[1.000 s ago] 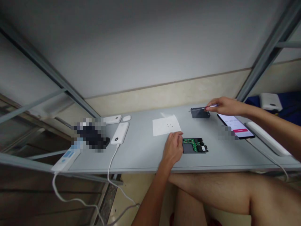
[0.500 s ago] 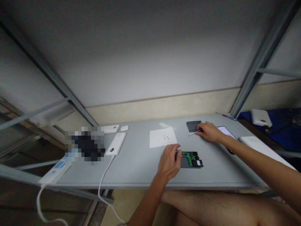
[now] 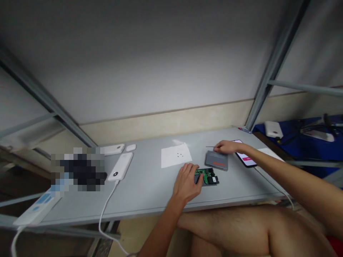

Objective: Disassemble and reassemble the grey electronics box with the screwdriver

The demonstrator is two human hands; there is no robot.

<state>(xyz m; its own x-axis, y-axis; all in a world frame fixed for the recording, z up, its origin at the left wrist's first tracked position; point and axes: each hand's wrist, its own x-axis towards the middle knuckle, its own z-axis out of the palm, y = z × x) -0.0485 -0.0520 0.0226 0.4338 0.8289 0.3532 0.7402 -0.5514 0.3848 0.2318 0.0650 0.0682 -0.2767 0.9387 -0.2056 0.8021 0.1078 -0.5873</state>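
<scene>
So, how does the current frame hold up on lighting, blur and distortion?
Head view: the wall falls into shadow toward the top; the orange lettering on the grey cover is too soft to read, as are the finer parts of the green circuit board; the bed-like metal frame slants outward, suggesting wide-angle distortion; pixel blocks hide a dark object.

The circuit board [image 3: 206, 176] is green with black parts, the case [image 3: 216, 160] grey with orange marking, the paper [image 3: 170, 156] white with dark specks [image 3: 180, 155], the tabletop [image 3: 150, 189] pale grey, the phone [image 3: 244, 157] black-edged with a pink bar, the power strip [image 3: 40, 205] white with blue patches
</scene>
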